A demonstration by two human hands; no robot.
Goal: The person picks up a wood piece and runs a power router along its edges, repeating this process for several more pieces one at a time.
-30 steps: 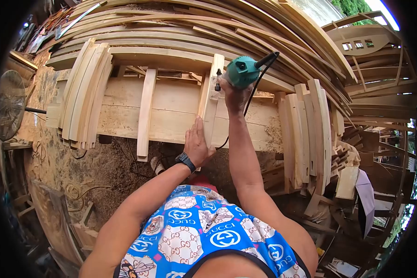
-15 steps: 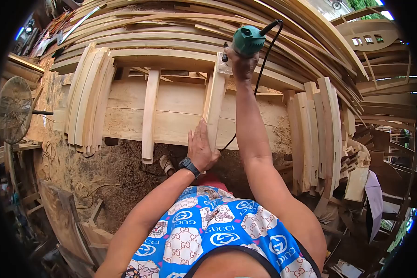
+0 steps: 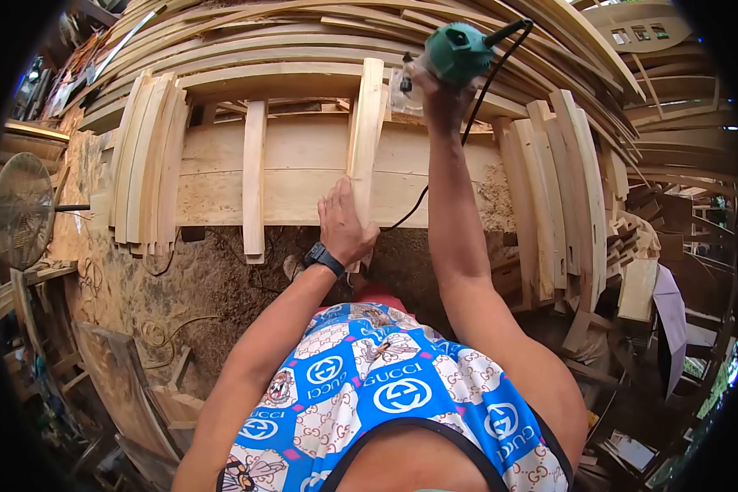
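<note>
A teal trim router (image 3: pixel 457 54) with a clear base is in my right hand (image 3: pixel 441 97), held just right of the far end of a pale wooden piece (image 3: pixel 366 123). That piece lies lengthwise away from me across the bench boards (image 3: pixel 303 197). Its near end is gripped by my left hand (image 3: pixel 346 223), with the fingers along its left side and top. The router's black cord (image 3: pixel 492 75) loops down past my right forearm. To the left, a second wooden piece (image 3: pixel 254 180) lies roughly parallel. The router's bit cannot be made out.
Upright rows of cut pieces stand at the left (image 3: pixel 146 164) and right (image 3: pixel 559 197). Behind the bench lies a large stack of long curved strips (image 3: pixel 295 41). A standing fan (image 3: pixel 25 209) is at far left. Sawdust (image 3: pixel 221 287) covers the ground.
The router has moved from over the wooden piece's far end to its right side, clear of the wood. My left hand keeps its grip. The whole view has shifted slightly.
</note>
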